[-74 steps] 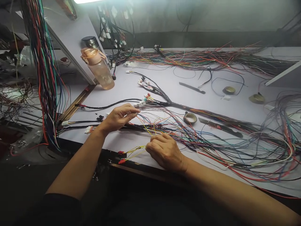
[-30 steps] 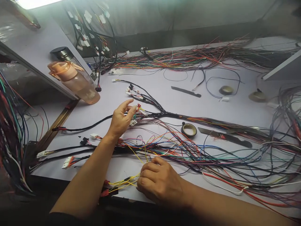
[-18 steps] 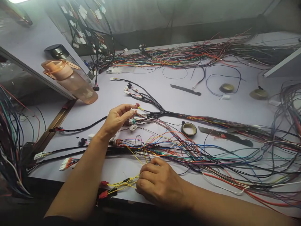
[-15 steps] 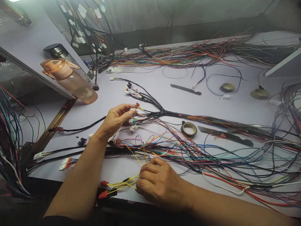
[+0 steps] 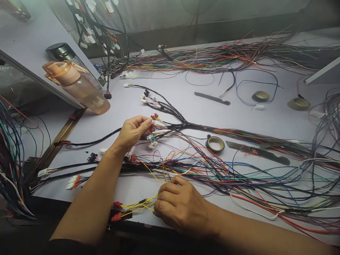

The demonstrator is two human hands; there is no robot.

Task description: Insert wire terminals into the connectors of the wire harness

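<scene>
My left hand (image 5: 135, 131) is closed in a pinch on a small white-and-orange wire connector (image 5: 152, 123), partly covered by the fingers. Two red connectors (image 5: 154, 116) lie just beyond its fingertips. Below the hand hang a white-and-teal connector (image 5: 151, 137) and a white connector (image 5: 153, 144). All these belong to a branched, black-taped wiring harness (image 5: 196, 126) stretching rightward. My right hand (image 5: 182, 207) is closed at the front of the table around yellow wires (image 5: 148, 200). These wires end at the left in red connectors (image 5: 116, 216); its fingertips are hidden.
Loose wires (image 5: 239, 173) spread across the front right. Tape rolls (image 5: 215, 144) and dark blades (image 5: 257, 153) lie behind them. A peach bottle (image 5: 79, 86) leans at the left beside a dark-lidded bottle (image 5: 61, 51). A long wire bundle (image 5: 202, 60) lines the back.
The view has shifted slightly. My left hand has turned a little, and the connector in its pinch is now more covered by the fingers. My right hand stays in place.
</scene>
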